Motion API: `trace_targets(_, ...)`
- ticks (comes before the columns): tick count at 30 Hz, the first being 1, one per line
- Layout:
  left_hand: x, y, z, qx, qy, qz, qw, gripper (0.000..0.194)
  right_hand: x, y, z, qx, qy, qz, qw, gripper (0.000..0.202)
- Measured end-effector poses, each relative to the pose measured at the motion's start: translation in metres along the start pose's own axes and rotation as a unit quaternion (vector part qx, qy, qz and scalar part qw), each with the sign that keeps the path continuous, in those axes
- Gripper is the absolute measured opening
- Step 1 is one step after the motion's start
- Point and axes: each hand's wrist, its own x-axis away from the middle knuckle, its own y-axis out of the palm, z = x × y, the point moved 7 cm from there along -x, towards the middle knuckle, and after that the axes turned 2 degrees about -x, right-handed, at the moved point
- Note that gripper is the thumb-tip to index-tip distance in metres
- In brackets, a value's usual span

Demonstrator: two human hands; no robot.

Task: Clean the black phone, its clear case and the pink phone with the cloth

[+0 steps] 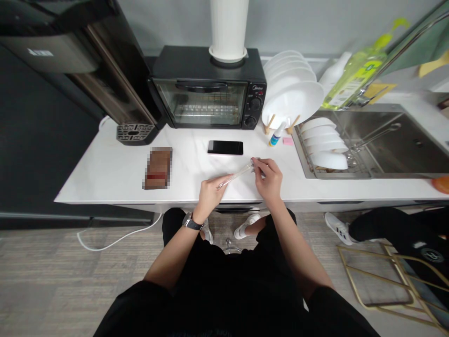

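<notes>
White counter point(189, 173): left hand point(211, 193) and right hand point(268, 181) pinch opposite ends of a thin clear item point(238, 175) near the front edge; phone point(225, 148) just beyond, bare surface between.

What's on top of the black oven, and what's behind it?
A tall white pot stands on a white saucer on the oven. Above the back edge you see grey wall. Anything low behind is hidden by the oven.
</notes>
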Motion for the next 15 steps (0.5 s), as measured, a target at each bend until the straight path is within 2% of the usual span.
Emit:
trace_targets(2,0.0,0.0,0.0,-0.004,0.002,0.003,1.0,0.025,-0.002,0.001,0.003,0.002,0.001,-0.007,1.0,0.031)
trace_targets(4,-0.001,0.0,0.001,-0.006,0.011,0.007,1.0,0.025,0.001,0.005,-0.006,-0.006,-0.009,-0.013,1.0,0.031)
trace_targets(8,-0.003,-0.002,0.002,-0.015,0.019,0.014,1.0,0.022,0.018,0.024,-0.048,-0.052,-0.051,-0.053,0.996,0.036)
trace_targets(11,-0.004,-0.003,0.002,-0.016,0.01,0.003,1.0,0.028,0.031,0.038,-0.08,-0.084,-0.083,-0.097,0.988,0.04)
trace_targets(15,-0.005,-0.003,0.002,-0.007,0.006,-0.008,1.0,0.036,0.035,0.041,-0.092,-0.098,-0.096,-0.105,0.985,0.042)
